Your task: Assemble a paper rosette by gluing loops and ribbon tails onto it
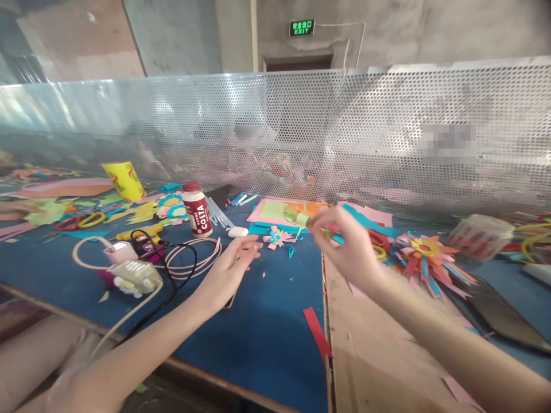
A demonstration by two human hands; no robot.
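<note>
My right hand (350,244) is raised over the table seam, fingers pinched on a small rolled green and pink paper piece (301,219); the hand is smeared by motion. My left hand (232,267) hovers low over the blue table (267,332), fingers stretched out and holding nothing. A small pink and blue paper flower (276,236) lies just beyond the two hands. Stacked sheets of coloured paper (279,211) lie behind it.
A Costa bottle (197,209), white earbud case (237,232), power strip with cables (135,275) and yellow cup (124,180) sit left. A large paper flower (424,255), scissors (381,245), clear tub (480,234) and dark phone (499,315) lie right. A perforated metal screen (301,132) closes the back.
</note>
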